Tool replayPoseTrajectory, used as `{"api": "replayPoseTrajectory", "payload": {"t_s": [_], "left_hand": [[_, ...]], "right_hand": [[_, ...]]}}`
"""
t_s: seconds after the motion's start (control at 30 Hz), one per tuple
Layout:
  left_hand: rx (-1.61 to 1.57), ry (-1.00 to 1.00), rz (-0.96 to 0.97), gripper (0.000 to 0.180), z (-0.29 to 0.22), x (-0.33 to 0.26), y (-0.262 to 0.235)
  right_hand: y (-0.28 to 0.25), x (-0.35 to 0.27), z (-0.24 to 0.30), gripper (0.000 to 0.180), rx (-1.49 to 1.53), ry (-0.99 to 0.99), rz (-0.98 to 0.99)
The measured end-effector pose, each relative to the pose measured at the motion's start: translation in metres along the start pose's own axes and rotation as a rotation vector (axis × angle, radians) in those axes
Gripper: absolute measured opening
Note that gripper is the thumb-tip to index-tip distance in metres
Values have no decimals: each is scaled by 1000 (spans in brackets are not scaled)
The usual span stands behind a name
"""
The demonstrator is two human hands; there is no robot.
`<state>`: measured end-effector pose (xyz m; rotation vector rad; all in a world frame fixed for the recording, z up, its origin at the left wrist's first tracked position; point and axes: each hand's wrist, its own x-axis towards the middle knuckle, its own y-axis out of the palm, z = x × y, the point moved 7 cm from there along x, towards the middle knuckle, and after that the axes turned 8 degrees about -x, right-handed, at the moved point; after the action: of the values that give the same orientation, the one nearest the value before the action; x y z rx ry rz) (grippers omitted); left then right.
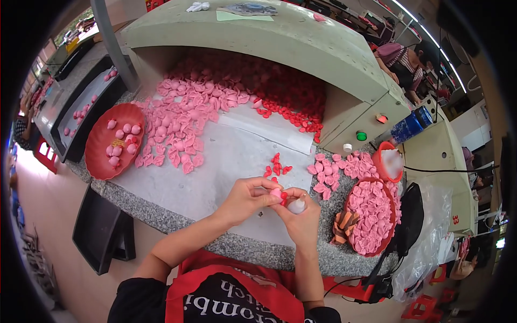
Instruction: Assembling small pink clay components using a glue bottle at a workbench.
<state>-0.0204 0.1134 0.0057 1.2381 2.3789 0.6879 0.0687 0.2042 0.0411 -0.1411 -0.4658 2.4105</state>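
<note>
Both my hands pinch one pink piece [276, 192]: left hand [245, 199], right hand [300, 215]. Few finished on the left red tray [97, 151]; a pink heap [188, 113] remains, I judge.

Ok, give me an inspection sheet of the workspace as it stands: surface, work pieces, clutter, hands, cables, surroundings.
Surface: speckled stone bench under a white sheet.
Work pieces: pink piece and small red piece pinched between both hands; white nozzle bottle in the right.
Clutter: heap of pink pieces, red pieces, red tray, red basket.
Hands: left hand, right hand, both closed on the pieces.
Cables: black cable.
Surroundings: green hood; another person at the far bench.
</note>
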Motion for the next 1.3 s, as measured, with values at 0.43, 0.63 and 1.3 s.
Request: {"api": "replayPoseTrajectory", "payload": {"t_s": [0.43,0.63,1.3], "left_hand": [[14,354,-176,27,2,-17,-3],[-52,471,-277,37,-5,-88,-17],[1239,815,-1291,29,-18,-205,-94]], "right_hand": [[14,-5,11,24,-128,-151,-85],[38,-22,26,25,-61,-266,119],[-11,25,-61,24,-112,-300,43]]}}
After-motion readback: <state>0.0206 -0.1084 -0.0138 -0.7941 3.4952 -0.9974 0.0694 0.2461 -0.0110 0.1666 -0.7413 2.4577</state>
